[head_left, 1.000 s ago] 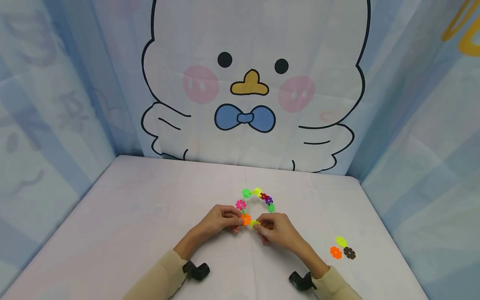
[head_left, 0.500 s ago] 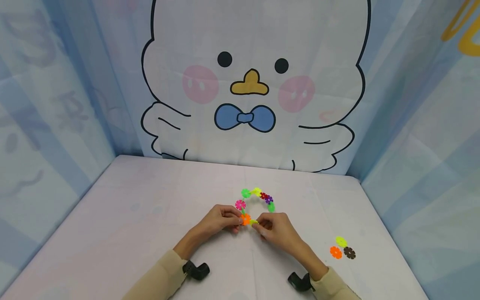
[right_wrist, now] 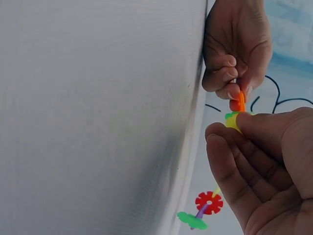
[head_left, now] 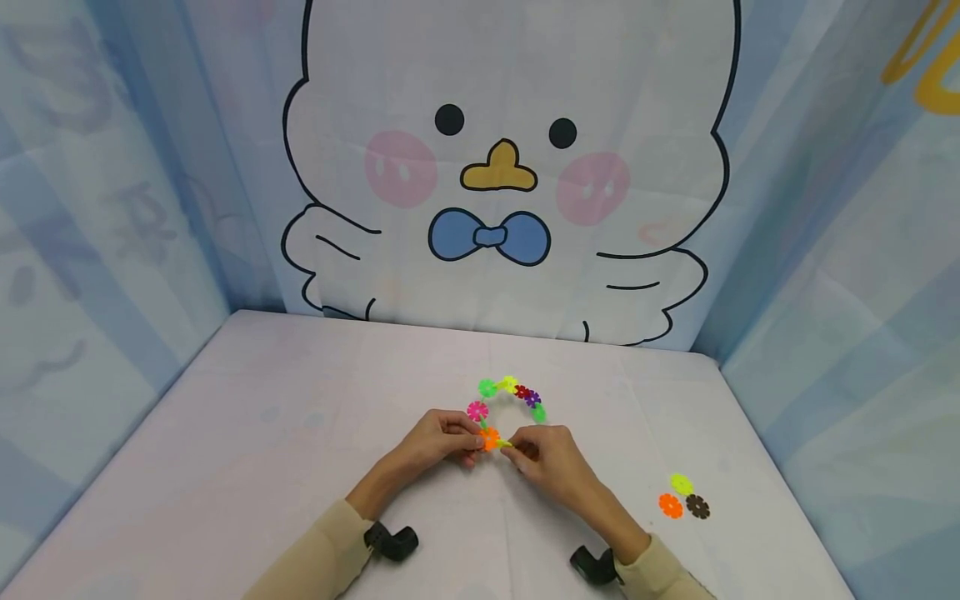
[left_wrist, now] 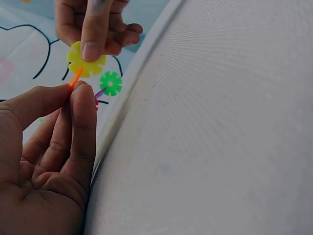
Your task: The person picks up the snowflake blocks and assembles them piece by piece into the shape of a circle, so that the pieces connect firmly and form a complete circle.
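My left hand (head_left: pixel 442 437) pinches an orange notched disc (head_left: pixel 490 438) between thumb and fingers. The right hand (head_left: pixel 551 454) grips a yellow notched disc (left_wrist: pixel 78 61) by its edge. In the left wrist view the orange disc is edge-on and meets the yellow one at its rim. From the orange disc a curved chain of interlocking discs runs away and round to the right: a pink disc (head_left: pixel 477 411), a green disc (head_left: pixel 487 388), a yellow one, a red disc (right_wrist: pixel 209 202), a purple one and an end green disc (left_wrist: pixel 111 83). A gap separates that end from my right hand.
To the right on the white-covered table (head_left: pixel 300 483) lie three loose discs: a yellow one (head_left: pixel 682 484), an orange one (head_left: pixel 671 506) and a dark brown one (head_left: pixel 697 507). A printed cloth backdrop (head_left: pixel 495 292) rises behind the table's far edge.
The yellow disc in my right hand has turned from showing its face to edge-on, and that hand has shifted slightly left. The chain has drifted a little left. The loose discs lie where they were.
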### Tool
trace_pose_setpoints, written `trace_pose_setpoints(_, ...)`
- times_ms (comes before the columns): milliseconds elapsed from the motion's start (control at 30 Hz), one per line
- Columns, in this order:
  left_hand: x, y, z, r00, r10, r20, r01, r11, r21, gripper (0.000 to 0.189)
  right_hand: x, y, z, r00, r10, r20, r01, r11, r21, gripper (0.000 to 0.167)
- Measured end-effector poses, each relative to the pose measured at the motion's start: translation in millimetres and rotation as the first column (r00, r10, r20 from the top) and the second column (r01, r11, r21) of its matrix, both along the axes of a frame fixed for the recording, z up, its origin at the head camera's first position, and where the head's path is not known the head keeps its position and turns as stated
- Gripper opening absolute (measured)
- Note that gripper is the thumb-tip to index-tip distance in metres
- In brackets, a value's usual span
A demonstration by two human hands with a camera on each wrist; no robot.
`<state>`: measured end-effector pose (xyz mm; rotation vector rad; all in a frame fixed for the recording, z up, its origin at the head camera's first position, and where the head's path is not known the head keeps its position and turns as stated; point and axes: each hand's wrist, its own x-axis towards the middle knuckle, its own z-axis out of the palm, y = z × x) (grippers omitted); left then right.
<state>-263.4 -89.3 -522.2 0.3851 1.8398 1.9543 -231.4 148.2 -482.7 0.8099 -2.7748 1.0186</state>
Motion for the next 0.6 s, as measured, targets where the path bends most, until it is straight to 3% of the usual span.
trace_pose_setpoints(600, 1.6, 0.7, 0.8, 0.999, 0.024, 0.023, -0.024, 1.0, 0.004, 0.014, 2.8, -11.1, -2.6, 0.99, 0.004, -0.141, 0.003, 0.999, 0.046, 0.009)
